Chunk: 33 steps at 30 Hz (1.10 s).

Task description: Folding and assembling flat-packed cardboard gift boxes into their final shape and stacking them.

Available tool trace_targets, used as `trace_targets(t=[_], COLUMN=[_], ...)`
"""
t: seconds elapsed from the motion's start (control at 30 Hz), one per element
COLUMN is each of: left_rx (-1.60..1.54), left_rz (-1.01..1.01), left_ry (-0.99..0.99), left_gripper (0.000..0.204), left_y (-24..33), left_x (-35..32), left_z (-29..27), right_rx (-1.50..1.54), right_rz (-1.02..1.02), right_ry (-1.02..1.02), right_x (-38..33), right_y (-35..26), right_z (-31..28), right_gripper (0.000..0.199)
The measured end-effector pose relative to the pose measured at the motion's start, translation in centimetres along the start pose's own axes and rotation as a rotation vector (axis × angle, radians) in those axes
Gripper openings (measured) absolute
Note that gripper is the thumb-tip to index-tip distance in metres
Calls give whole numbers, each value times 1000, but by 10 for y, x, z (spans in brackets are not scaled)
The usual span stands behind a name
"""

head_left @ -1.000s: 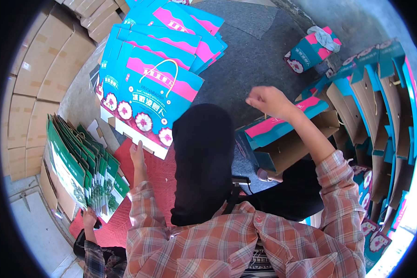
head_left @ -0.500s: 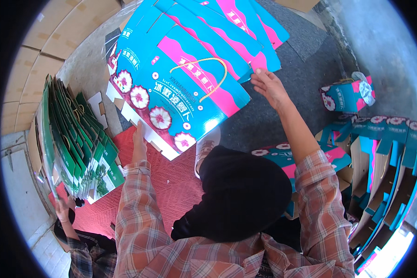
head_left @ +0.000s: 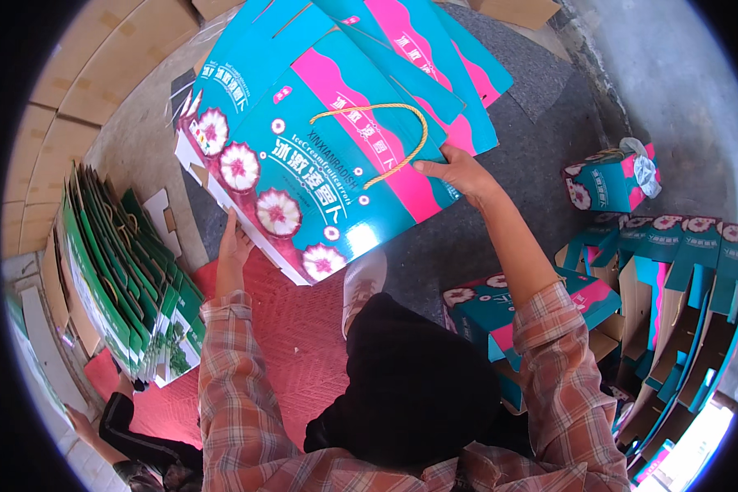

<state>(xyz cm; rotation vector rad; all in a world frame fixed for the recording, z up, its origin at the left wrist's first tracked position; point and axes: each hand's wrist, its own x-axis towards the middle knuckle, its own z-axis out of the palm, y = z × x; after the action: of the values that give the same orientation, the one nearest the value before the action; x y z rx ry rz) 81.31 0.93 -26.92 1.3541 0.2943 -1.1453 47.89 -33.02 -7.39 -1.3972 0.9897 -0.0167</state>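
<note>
Far left: brown corrugated cardboard sheets (head_left: 66, 90) stacked along the edge, running up to the top. Just inside them, a row of green flat cartons (head_left: 123, 279) standing on edge, leaning, packed tight. Bottom left, another person's dark sleeve (head_left: 139, 430) and hand, low by the green row; can't tell what it's doing.

Red mat (head_left: 287, 344) on the floor under the near work area, grey floor (head_left: 541, 156) beyond it.

Left hand (head_left: 234, 246) grips the lower left edge of the top flat teal-and-pink carton (head_left: 320, 172), fingers curled on the edge, thumb side hidden under the board. Carton is folded flat, tilted, flower prints along its lower edge, yellow cord handle (head_left: 385, 131) lying loose on its face. It sits on top of a fanned pile of same-type flat cartons (head_left: 435, 49) spreading toward the upper right.

A white shoe (head_left: 361, 283) pokes out just below the carton's lower corner. Dark cap or hood (head_left: 418, 385) fills the lower centre, plaid sleeves either side.

Right hand (head_left: 459, 172) closed on the carton's right edge, thumb on the printed face near the cord's end, fingers behind, not visible.

Right: one erected teal box (head_left: 607, 180) standing alone on the grey floor, something white on top. Below it, several opened, half-formed teal cartons (head_left: 672, 279) crowded together, brown insides showing, one just beside the right forearm.
</note>
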Motion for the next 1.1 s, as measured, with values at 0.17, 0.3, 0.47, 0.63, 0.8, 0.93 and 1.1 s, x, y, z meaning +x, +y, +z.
trace_targets(t=[0.17, 0.3, 0.47, 0.63, 0.8, 0.93, 1.1], left_rx=[-50, 22, 213, 214, 246, 232, 145], left_rz=[26, 276, 316, 467, 606, 590, 553], left_ry=[-63, -170, 15, 63, 46, 33, -28], left_gripper=[61, 51, 56, 57, 56, 58, 57], left_y=[13, 52, 48, 35, 35, 31, 26], left_x=[9, -6, -26, -39, -28, -6, 7], left_z=[28, 51, 122, 161, 214, 224, 213], right_rx=[-2, 171, 131, -31, -86, -65, 669], right_rz=[-28, -8, -10, 6, -36, -42, -135], right_ry=[110, 117, 216, 280, 490, 1033, 1106], right_x=[27, 22, 36, 45, 63, 67, 60], right_y=[14, 6, 7, -14, 19, 52, 69], right_z=[-23, -49, -114, -149, -186, -160, -111], right_gripper=[59, 47, 53, 69, 95, 109, 96])
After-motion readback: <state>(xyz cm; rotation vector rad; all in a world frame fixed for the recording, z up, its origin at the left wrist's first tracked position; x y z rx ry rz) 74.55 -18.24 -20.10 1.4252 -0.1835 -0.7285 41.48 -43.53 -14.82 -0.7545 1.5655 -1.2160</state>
